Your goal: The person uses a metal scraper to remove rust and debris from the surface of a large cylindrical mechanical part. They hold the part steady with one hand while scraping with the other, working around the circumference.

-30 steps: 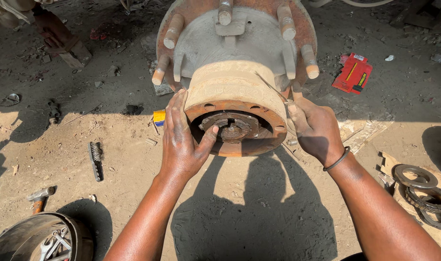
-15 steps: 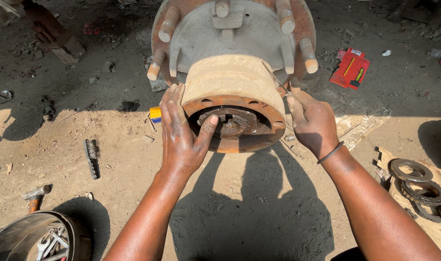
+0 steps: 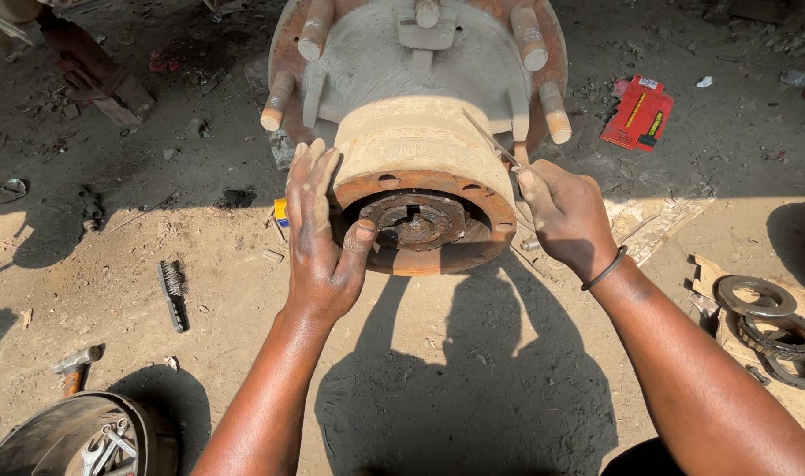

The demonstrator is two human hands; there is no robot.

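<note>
Left hand (image 3: 319,238) lying flat, fingers spread, against wheel hub (image 3: 424,176) | right hand (image 3: 566,211) pinching thin metal rod (image 3: 491,141), pointing up-left | hub lying on dirt ground (image 3: 244,282), open end facing camera, studs (image 3: 279,101) pointing outward.

Sandy dirt ground (image 3: 244,353), wheel hub (image 3: 420,132), wire brush (image 3: 172,293), hammer (image 3: 74,364), red packet (image 3: 637,113), metal rings (image 3: 764,313)

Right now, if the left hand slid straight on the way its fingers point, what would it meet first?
Probably the wheel stud just beyond the fingertips of the left hand, which lies flat against the hub; depth is hard to judge, so it might pass beside it.
</note>
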